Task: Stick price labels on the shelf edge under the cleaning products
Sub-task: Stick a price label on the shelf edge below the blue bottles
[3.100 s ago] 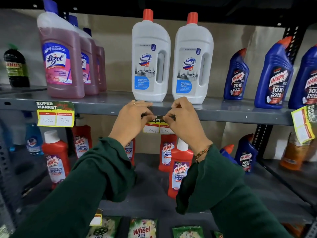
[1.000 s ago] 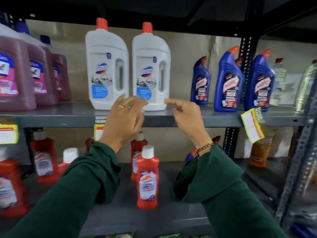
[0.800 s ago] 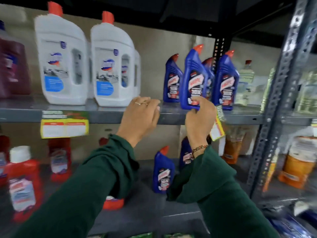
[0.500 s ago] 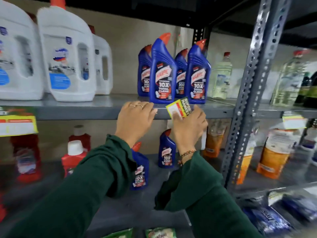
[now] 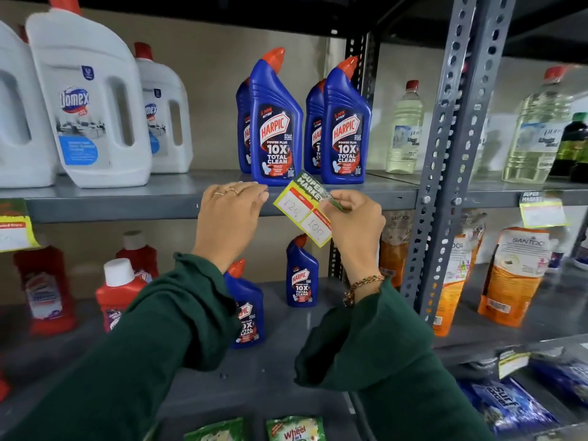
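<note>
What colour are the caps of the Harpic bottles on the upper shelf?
Orange-red caps on blue bottles, in the head view.

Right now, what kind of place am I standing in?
Most likely a supermarket's cleaning aisle: metal shelving stocked with Harpic bottles, and a price label printed "Super Market" in your right hand.

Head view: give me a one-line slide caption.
Right hand holds a tilted price label at the shelf edge below blue Harpic bottles.

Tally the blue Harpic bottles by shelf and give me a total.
Blue Harpic bottles on the upper shelf: 4
Blue Harpic bottles on the lower shelf: 2
Total: 6
</note>
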The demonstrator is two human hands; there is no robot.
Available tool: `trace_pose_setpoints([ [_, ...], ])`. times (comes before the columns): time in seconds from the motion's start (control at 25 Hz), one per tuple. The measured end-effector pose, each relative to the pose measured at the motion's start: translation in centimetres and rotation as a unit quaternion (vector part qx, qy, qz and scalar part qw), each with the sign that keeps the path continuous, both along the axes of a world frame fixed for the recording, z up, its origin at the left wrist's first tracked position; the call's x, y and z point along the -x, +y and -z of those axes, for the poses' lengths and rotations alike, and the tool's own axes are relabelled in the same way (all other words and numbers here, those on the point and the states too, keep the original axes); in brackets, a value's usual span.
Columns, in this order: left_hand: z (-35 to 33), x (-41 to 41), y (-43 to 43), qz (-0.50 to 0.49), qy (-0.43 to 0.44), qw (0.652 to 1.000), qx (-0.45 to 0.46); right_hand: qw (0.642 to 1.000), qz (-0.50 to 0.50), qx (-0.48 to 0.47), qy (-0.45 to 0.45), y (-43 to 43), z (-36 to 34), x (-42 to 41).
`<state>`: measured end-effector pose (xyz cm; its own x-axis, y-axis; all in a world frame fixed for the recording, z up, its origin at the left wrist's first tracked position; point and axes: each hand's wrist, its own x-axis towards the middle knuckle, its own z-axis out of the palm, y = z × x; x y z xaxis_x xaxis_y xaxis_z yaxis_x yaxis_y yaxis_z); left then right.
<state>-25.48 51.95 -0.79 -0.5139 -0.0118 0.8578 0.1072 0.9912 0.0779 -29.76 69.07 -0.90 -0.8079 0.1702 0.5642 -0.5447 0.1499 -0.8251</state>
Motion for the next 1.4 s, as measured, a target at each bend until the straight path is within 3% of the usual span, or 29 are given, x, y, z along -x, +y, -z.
trace_pose_setpoints([
  [0.08, -0.5, -0.3, 0.9, 0.089, -0.014, 0.994, -0.058, 0.997, -0.057, -0.053, 0.029, 0.5, -0.3, -0.2],
  [0.2, -0.7, -0.2, 1.8, 0.091, -0.023, 0.995, 0.016, 0.98, -0.104, -0.161, 0.054, 0.9, -0.5, -0.2],
  [0.44, -0.5, -0.2, 1.9, 0.066, -0.081, 0.994, -0.043, 0.928, -0.005, -0.324, 0.183, 1.2, 0.1, 1.5],
  [0.84, -0.4, 0.7, 2.8, 0.028, -0.083, 0.995, -0.053, 0.938, 0.018, -0.308, 0.161, 0.1, -0.4, 2.1],
  [1.08, -1.5, 0.7, 2.8, 0.049, -0.072, 0.99, -0.115, 0.951, 0.01, -0.275, 0.141, 0.3, -1.6, 2.3],
  [1.24, -2.0, 1.2, 2.9, 0.017, -0.075, 0.993, -0.09, 0.947, 0.03, -0.283, 0.147, -0.3, -1.7, 2.7],
  [1.4, -2.0, 1.2, 3.2, 0.015, -0.067, 0.993, -0.097, 0.962, 0.049, -0.226, 0.143, -0.1, -1.1, 2.5],
])
